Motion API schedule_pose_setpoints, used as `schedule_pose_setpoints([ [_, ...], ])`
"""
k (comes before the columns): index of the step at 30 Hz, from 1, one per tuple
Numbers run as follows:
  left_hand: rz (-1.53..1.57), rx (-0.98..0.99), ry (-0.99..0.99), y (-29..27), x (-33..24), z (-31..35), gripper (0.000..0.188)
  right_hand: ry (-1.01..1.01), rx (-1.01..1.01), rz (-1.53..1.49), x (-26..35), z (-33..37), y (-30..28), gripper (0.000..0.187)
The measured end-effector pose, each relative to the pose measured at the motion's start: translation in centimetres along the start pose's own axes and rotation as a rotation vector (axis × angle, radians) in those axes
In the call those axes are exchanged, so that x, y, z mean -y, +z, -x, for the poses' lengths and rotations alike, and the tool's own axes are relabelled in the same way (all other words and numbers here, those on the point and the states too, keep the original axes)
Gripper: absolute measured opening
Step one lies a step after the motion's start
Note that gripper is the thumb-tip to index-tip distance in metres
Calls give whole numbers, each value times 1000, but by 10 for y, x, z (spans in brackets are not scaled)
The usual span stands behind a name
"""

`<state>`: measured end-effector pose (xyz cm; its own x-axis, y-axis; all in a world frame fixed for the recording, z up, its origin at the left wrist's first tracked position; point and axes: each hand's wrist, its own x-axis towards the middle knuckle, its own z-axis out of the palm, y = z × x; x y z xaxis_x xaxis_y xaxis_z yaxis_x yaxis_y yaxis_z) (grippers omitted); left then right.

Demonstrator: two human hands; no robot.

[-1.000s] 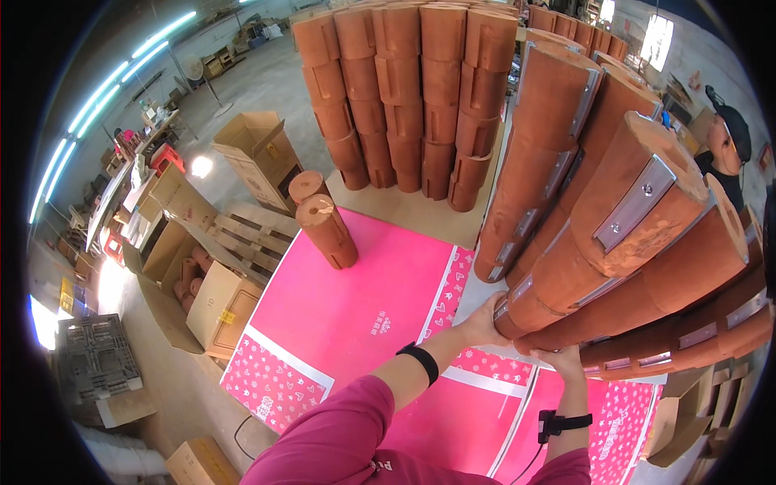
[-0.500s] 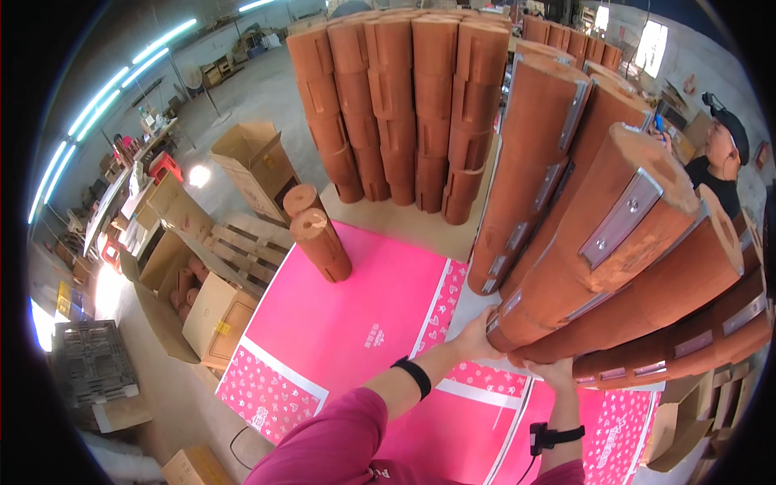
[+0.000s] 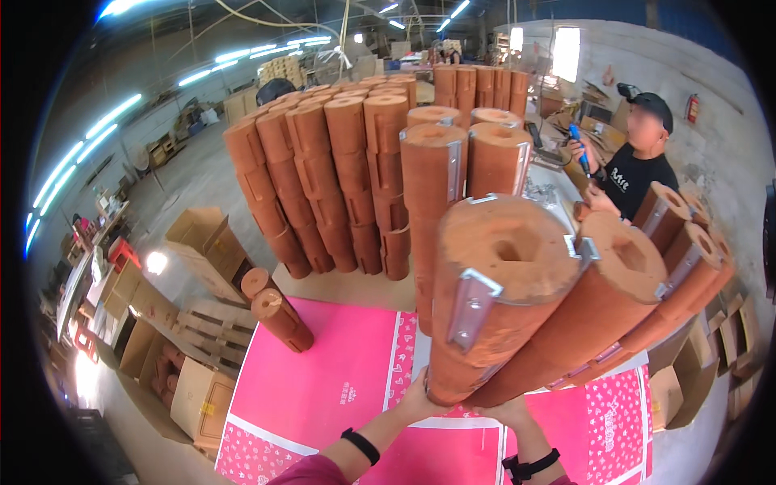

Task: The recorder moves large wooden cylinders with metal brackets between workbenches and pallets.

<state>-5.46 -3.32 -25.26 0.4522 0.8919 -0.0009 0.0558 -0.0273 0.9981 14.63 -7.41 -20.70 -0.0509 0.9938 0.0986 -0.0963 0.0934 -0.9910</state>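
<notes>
Wrists: black bands on both, arms in from the near side of the table, which has a pink printed cover.
Left hand: grip clamped on the left side of the near column's base, some fingers hidden.
Right hand: at the foot of the columns, right of the left hand; fingers mostly hidden, can't tell if its grip is closed.
Near column: brown, stacked cylinders, pale metal strip on the side, hole in top; base right of mid-table, well in from the left edge.
Second column: just right of it, leaning right in view.
Short cylinders: two, by the table's far left corner.
Right group: more strip-fitted columns, toward the table's right edge.
Left floor: open carton with brown pieces, pallet, taller carton, off the left edge.
Big block: tight rows of brown columns on tan board, past the far edge.
Co-worker: black top and cap, blue tool in hand, beyond the right group.
</notes>
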Motion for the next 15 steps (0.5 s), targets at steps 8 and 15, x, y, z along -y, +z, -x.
schedule_pose_setpoints([
  [8, 85, 65, -77, -9, -15, 76, 85, -20, 80, 130, 31, 60, 34, 71],
  [15, 99, -18, -50, -22, -71, 170, 88, -32, 82, 168, 80, 124, 100, 74],
])
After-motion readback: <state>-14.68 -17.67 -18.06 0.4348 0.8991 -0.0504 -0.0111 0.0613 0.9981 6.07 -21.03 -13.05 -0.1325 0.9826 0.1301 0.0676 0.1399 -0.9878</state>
